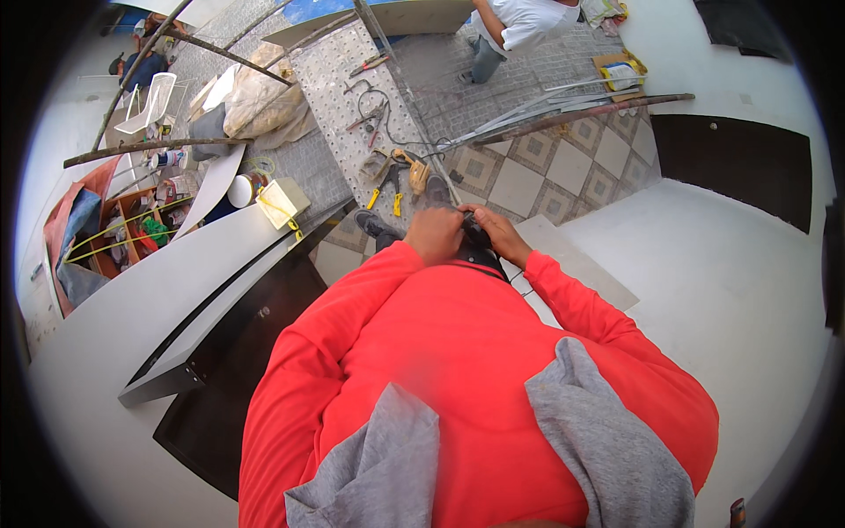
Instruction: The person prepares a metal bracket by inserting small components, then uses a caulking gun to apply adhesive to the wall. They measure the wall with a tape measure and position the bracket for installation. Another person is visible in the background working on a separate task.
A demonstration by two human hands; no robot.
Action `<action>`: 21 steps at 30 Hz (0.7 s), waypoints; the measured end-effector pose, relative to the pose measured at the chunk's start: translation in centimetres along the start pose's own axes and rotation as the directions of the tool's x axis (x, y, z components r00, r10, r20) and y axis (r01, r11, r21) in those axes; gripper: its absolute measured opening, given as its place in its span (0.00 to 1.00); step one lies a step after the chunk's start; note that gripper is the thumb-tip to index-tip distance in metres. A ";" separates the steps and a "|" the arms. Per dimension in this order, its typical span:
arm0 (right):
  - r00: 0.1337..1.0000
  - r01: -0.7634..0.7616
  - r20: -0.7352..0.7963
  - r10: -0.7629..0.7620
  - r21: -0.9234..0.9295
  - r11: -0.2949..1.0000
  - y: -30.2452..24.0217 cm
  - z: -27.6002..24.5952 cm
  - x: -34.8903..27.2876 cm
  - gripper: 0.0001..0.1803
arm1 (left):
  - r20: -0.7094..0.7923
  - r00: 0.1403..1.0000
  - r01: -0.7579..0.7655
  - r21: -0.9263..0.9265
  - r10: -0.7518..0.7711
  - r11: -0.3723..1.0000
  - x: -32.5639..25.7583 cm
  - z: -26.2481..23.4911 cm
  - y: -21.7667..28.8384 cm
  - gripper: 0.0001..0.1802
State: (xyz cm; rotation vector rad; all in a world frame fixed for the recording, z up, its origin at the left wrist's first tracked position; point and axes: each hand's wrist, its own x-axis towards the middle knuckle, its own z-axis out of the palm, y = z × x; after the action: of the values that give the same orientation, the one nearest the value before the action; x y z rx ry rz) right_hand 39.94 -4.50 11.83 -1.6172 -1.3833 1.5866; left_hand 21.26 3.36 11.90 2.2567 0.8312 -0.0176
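Note:
Both my hands meet in front of my waist, below the hem of my red shirt. My left hand (pixel 434 235) is closed in a fist; whatever it holds is hidden. My right hand (pixel 500 234) has its fingers bent round a small black object (pixel 476 231) between the hands, too dark to name. Beyond my hands, a yellow-handled tool (pixel 385 187) and a tan leather-like tool pouch (pixel 417 173) lie by my shoes on a perforated metal platform (pixel 330 66). Red-handled pliers (pixel 369 65) and a dark cable (pixel 387 110) lie further along it.
Wooden poles (pixel 198 143) of a scaffold frame surround the platform. To the left stand a white panel (pixel 229 255), a pale yellow box (pixel 283 201) and cluttered shelves (pixel 132 224). A person in a white shirt (pixel 537 22) stands at the far right; another crouches far left. Tiled floor (pixel 537 172) lies below.

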 end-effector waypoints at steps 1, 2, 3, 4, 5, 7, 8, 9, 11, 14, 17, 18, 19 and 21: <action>1.000 0.004 0.010 -0.004 -0.025 1.000 0.0 0.0 0.2 0.29 | -0.001 1.000 -0.011 0.008 0.011 1.000 0.0 -0.2 0.0 0.09; 1.000 0.015 0.015 -0.014 -0.056 0.998 0.0 0.0 0.4 0.29 | -0.002 1.000 -0.024 0.016 0.024 1.000 0.1 -0.4 0.1 0.09; 0.999 0.025 0.028 -0.023 -0.057 0.998 0.0 -0.1 0.6 0.29 | 0.030 1.000 -0.009 0.022 0.008 1.000 0.1 -0.5 0.2 0.09; 0.999 0.040 0.035 -0.038 -0.063 0.997 -0.1 -0.2 0.8 0.29 | 0.064 0.998 0.005 0.028 -0.007 1.000 0.2 -0.6 0.3 0.08; 0.998 0.032 0.057 -0.027 -0.086 0.996 -0.2 -0.4 1.0 0.29 | 0.097 0.995 0.018 0.035 -0.022 0.999 0.2 -0.8 0.4 0.08; 0.993 -0.006 0.114 0.023 -0.151 0.989 -0.5 -0.9 1.2 0.29 | 0.080 0.997 -0.005 0.027 0.003 1.000 0.2 -1.0 0.5 0.09; 0.989 0.005 0.143 0.025 -0.207 0.978 -0.8 -1.1 1.2 0.28 | 0.086 0.996 -0.011 0.032 0.008 0.999 0.2 -1.1 0.6 0.09; 0.986 -0.028 0.153 0.062 -0.213 0.977 -1.1 -1.2 1.2 0.28 | 0.067 0.998 -0.023 0.020 0.021 1.000 0.2 -1.2 0.6 0.09; 0.986 0.012 0.165 0.031 -0.254 0.967 -1.8 -1.3 1.2 0.27 | 0.069 0.997 -0.022 0.023 0.021 0.999 0.2 -1.4 0.6 0.10; 0.990 0.021 0.141 0.027 -0.326 0.945 -2.4 -1.1 1.2 0.26 | 0.031 0.999 -0.027 0.006 0.027 1.000 0.1 -1.4 0.6 0.09; 0.982 0.062 0.187 0.030 -0.470 0.881 -2.2 -1.1 0.6 0.28 | 0.006 0.998 -0.058 -0.029 0.058 0.998 -0.1 -1.2 0.3 0.08; 0.977 -0.026 0.172 0.128 -0.498 0.867 -2.0 -1.2 0.4 0.28 | 0.015 0.997 -0.075 -0.033 0.075 0.997 -0.1 -1.1 0.3 0.08; 0.969 -0.078 0.165 0.185 -0.504 0.860 -1.6 -1.2 0.1 0.29 | 0.026 0.996 -0.087 -0.031 0.088 0.996 -0.2 -1.0 0.2 0.08; 0.967 -0.126 0.135 0.217 -0.488 0.864 -0.7 -1.3 -0.4 0.31 | 0.061 0.992 -0.105 -0.028 0.107 0.994 -0.1 -1.3 0.1 0.08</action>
State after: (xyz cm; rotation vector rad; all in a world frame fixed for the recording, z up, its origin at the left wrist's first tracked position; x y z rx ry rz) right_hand 41.00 -4.23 12.89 -1.9584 -1.8924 1.6140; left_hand 20.93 4.05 12.94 2.2623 0.6744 -0.0285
